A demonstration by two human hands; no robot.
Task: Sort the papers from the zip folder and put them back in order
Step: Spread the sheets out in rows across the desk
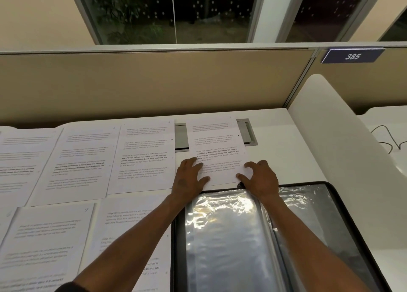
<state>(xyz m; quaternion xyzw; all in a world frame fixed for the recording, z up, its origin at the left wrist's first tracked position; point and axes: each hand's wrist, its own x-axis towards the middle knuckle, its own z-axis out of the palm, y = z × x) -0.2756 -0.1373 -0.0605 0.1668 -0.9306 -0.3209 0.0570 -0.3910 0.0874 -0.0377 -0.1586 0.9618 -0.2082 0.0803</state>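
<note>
A black zip folder (343, 206) lies open at the lower right, its clear plastic sleeves (224, 236) shining. Just beyond its top edge a printed sheet (217, 142) lies flat on the white desk. My left hand (189, 178) rests with spread fingers on that sheet's lower left corner. My right hand (259, 177) presses its lower right corner, fingers curled and apart. Several other printed sheets lie side by side to the left: one (143, 157) beside the hands, another (81, 164) further left, and two more (50, 236) in a nearer row.
A beige partition (154, 82) closes the desk's far side, with a window above. A grey cable hatch (247, 132) sits partly under the sheet. A white curved divider (339, 137) rises on the right, with a cable (387, 142) behind it.
</note>
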